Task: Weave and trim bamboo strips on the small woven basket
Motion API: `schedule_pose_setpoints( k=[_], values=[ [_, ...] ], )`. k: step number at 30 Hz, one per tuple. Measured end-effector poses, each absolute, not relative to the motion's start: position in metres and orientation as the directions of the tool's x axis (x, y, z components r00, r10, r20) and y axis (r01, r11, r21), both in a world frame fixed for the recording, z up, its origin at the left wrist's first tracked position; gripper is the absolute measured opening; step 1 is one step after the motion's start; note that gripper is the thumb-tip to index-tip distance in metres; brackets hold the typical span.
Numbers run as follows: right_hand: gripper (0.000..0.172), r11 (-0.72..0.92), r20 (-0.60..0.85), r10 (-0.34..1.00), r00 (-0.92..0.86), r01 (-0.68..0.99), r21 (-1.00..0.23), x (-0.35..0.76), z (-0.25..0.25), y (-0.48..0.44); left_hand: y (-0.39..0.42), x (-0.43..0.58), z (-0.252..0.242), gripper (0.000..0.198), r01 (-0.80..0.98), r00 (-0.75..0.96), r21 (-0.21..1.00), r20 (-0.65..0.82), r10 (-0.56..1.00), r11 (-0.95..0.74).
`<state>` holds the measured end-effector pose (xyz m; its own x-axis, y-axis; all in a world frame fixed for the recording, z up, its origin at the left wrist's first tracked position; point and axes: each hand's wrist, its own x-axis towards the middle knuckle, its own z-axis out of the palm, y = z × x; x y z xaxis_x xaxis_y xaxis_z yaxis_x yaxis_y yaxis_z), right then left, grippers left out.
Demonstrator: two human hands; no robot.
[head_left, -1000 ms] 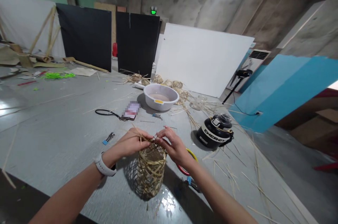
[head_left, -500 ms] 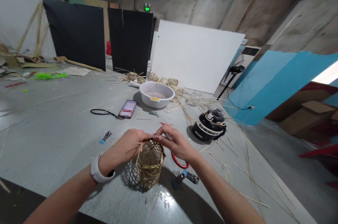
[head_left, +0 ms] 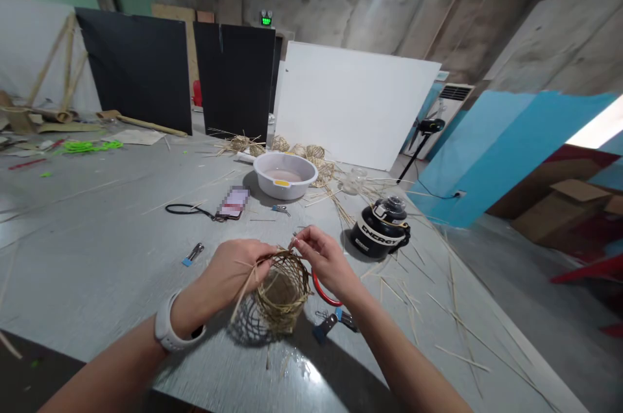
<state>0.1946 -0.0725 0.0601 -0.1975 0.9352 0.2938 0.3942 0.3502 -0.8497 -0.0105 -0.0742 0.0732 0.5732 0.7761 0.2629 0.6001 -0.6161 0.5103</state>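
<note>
A small woven bamboo basket (head_left: 283, 302) stands on the grey table, its open mouth tilted toward me. My left hand (head_left: 239, 270) grips the left side of its rim, and loose strip ends stick out by the fingers. At the far right of the rim, my right hand (head_left: 324, 257) pinches with thumb and forefinger; a thin strip seems to be between them, though it is too small to see clearly. A red ring-shaped handle (head_left: 325, 293) lies partly hidden under my right hand. Blue and black clips (head_left: 325, 327) rest right of the basket.
Beyond the hands are a grey-white basin (head_left: 285, 189) of water, a phone (head_left: 232, 202) with a strap, and a clip (head_left: 193, 254). A black jug (head_left: 379, 231) stands at right, among scattered bamboo strips (head_left: 457, 309). Several woven pieces (head_left: 315, 152) lie behind the basin.
My right hand has drawn slightly apart from the left along the rim. The basket's mouth shows more openly, and the loose strips by my left hand now point downward.
</note>
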Motion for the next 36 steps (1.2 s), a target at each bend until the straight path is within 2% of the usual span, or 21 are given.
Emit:
schedule_pose_setpoints(
  k=[4,7,8,9,10,11,12,13,14,16,19,23,30,36],
  values=[
    [0.02,0.348,0.313,0.937,-0.154,0.36,-0.866,0.196,0.057,-0.078,-0.077,-0.018,0.072,0.037,0.5,0.571,0.613,0.298,0.765,-0.612],
    [0.025,0.416,0.383,0.909,-0.164,0.311,-0.855,0.202,0.056,-0.079,-0.068,-0.04,0.074,0.078,0.339,0.682,0.784,0.176,0.71,-0.52],
    [0.028,0.444,0.408,0.895,-0.18,0.289,-0.848,0.204,0.056,-0.079,-0.062,-0.048,0.074,0.098,0.279,0.746,0.841,0.115,0.656,-0.464],
    [0.03,0.468,0.427,0.882,-0.199,0.263,-0.844,0.207,0.056,-0.079,-0.055,-0.055,0.074,0.108,0.219,0.803,0.891,0.066,0.592,-0.397],
    [0.031,0.486,0.441,0.87,-0.219,0.234,-0.842,0.209,0.056,-0.079,-0.047,-0.059,0.072,0.106,0.15,0.837,0.935,0.053,0.544,-0.321],
    [0.032,0.495,0.448,0.862,-0.239,0.206,-0.844,0.209,0.055,-0.078,-0.041,-0.059,0.07,0.089,0.068,0.813,0.966,0.093,0.575,-0.251],
    [0.032,0.503,0.452,0.854,-0.259,0.186,-0.844,0.209,0.054,-0.078,-0.035,-0.056,0.068,0.067,0.02,0.708,0.976,0.141,0.692,-0.219],
    [0.032,0.516,0.461,0.844,-0.276,0.18,-0.838,0.208,0.053,-0.077,-0.031,-0.05,0.065,0.054,0.02,0.642,0.977,0.15,0.752,-0.212],
    [0.03,0.535,0.474,0.831,-0.29,0.185,-0.825,0.207,0.051,-0.076,-0.028,-0.041,0.062,0.049,0.043,0.659,0.975,0.136,0.74,-0.218],
    [0.026,0.579,0.513,0.806,-0.294,0.214,-0.787,0.202,0.047,-0.073,-0.029,-0.021,0.057,0.052,0.079,0.746,0.976,0.078,0.662,-0.204],
    [0.02,0.599,0.559,0.801,-0.215,0.267,-0.755,0.198,0.041,-0.071,-0.035,0.001,0.052,0.056,0.113,0.765,0.97,0.054,0.642,-0.216],
    [0.015,0.578,0.577,0.811,-0.099,0.294,-0.761,0.196,0.038,-0.07,-0.038,0.006,0.051,0.049,0.144,0.788,0.955,0.048,0.614,-0.26],
    [0.011,0.556,0.603,0.797,0.028,0.353,-0.752,0.19,0.036,-0.074,-0.036,0.007,0.048,0.038,0.165,0.738,0.942,0.078,0.67,-0.291],
    [0.01,0.617,0.71,0.704,-0.002,0.496,-0.611,0.186,0.037,-0.083,-0.04,0.007,0.047,0.039,0.157,0.755,0.915,0.131,0.642,-0.371]
  ],
)
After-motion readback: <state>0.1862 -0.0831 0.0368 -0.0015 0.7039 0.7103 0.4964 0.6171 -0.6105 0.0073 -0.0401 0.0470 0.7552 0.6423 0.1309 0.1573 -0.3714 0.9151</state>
